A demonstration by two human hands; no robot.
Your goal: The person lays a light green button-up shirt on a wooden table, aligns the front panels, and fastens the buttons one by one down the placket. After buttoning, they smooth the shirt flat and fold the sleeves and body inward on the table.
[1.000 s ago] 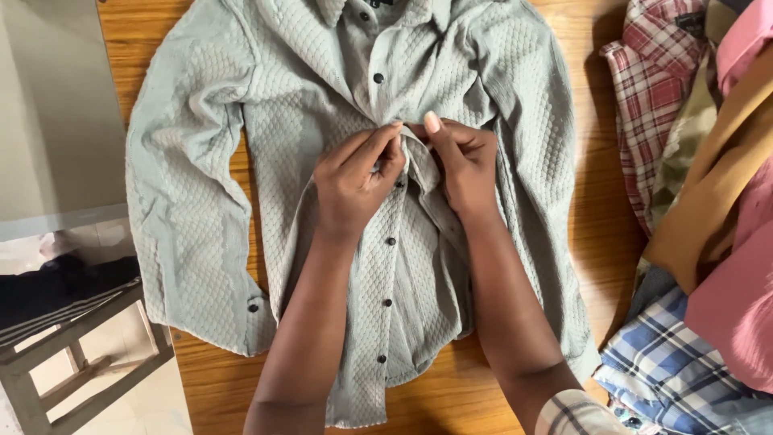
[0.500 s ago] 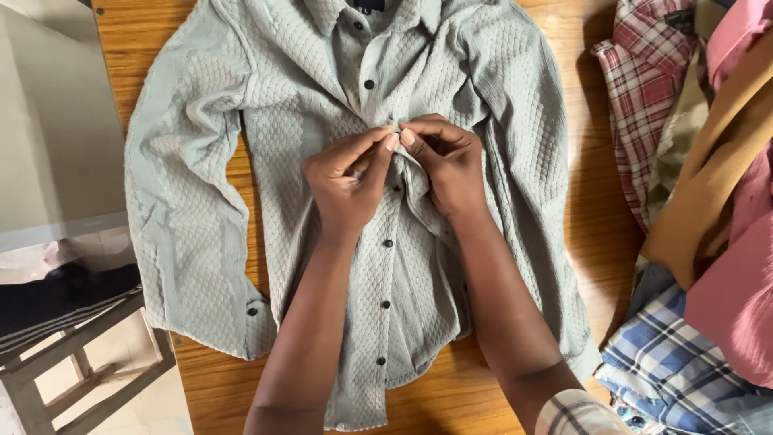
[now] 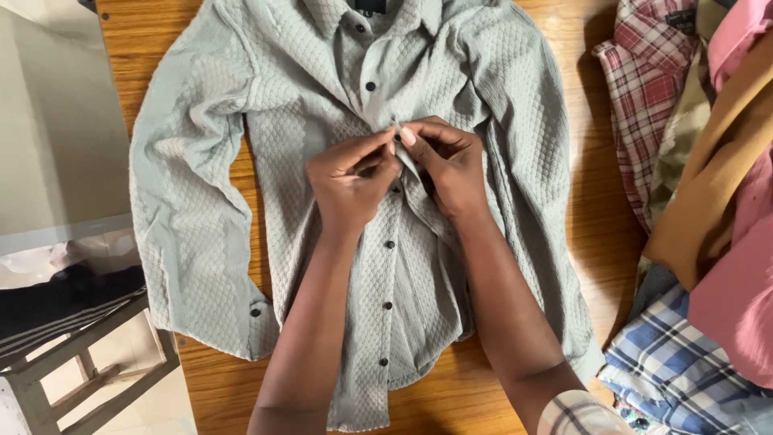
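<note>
Off the worktop's [image 3: 555, 48] left edge I saw a wooden stool [image 3: 72, 362] standing on the floor. A grey quilted shirt [image 3: 298, 137] lay spread face up across the middle of the worktop, sleeves out to both sides, with its left cuff [image 3: 254, 326] near the front edge. My left hand [image 3: 350, 181] pinched the placket at mid-chest, fingertips closed on the cloth, and my right hand [image 3: 451, 165] pinched the facing edge, touching the left. I judged the small dark button could slip out of the pinch, since the thick fabric bunched there. A pile of plaid shirts [image 3: 692, 209] crowded the right edge and might slide onto the sleeve.
</note>
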